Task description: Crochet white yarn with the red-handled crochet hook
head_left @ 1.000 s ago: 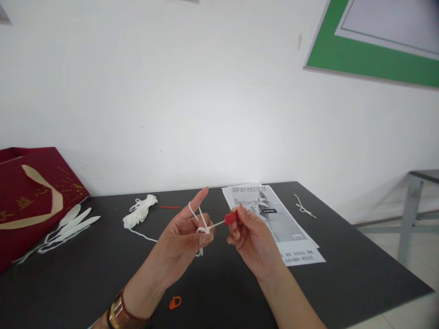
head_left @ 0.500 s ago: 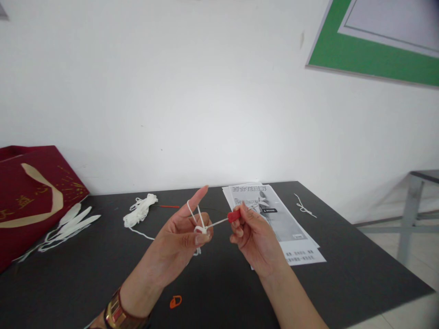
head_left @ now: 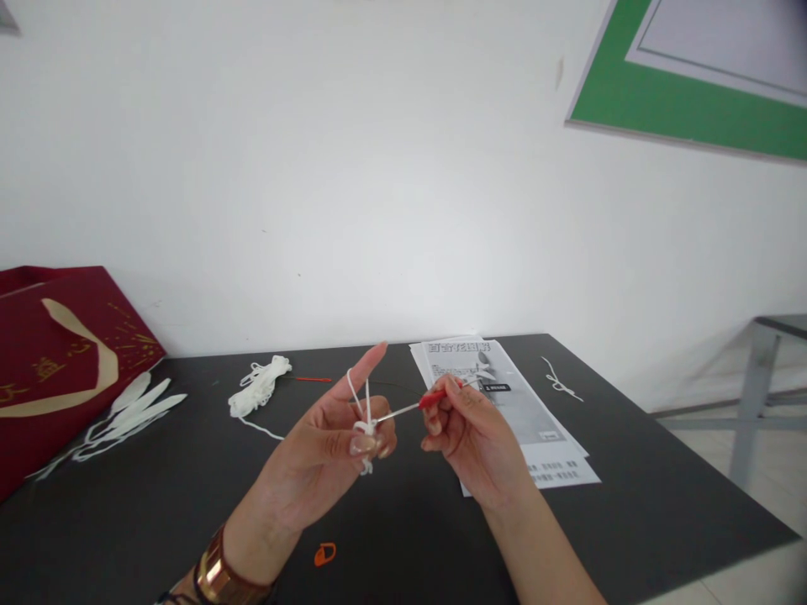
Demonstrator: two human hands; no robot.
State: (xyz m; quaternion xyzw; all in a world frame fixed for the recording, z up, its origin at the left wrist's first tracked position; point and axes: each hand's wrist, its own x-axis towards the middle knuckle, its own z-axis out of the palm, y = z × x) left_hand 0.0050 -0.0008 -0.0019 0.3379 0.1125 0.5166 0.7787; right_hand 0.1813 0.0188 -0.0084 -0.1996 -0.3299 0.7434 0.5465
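Between the thumb and fingers of my left hand point(head_left: 337, 441) is a small piece of white crochet work point(head_left: 364, 437). Its yarn loops up around my raised index finger. My right hand point(head_left: 470, 433) grips the red handle of a crochet hook point(head_left: 434, 398), and the metal shaft points left into the white stitches. Yarn touches the hook's tip, but the exact loop there is too small to make out. A white yarn skein point(head_left: 257, 388) lies behind my left hand, with a strand running toward it.
An orange stitch marker point(head_left: 325, 554) lies near the front of the dark table point(head_left: 403, 538). Printed sheets point(head_left: 542, 420) are behind my right hand, with a tied white strand point(head_left: 558, 382) farther right. White leaf-shaped pieces point(head_left: 142, 407) lie by a dark red bag point(head_left: 56, 361); a red needle point(head_left: 313, 379) is beyond.
The crochet hook has turned in my right hand, so more of its red handle shows. My left hand has tilted the white work slightly, and my thumb has shifted on it.
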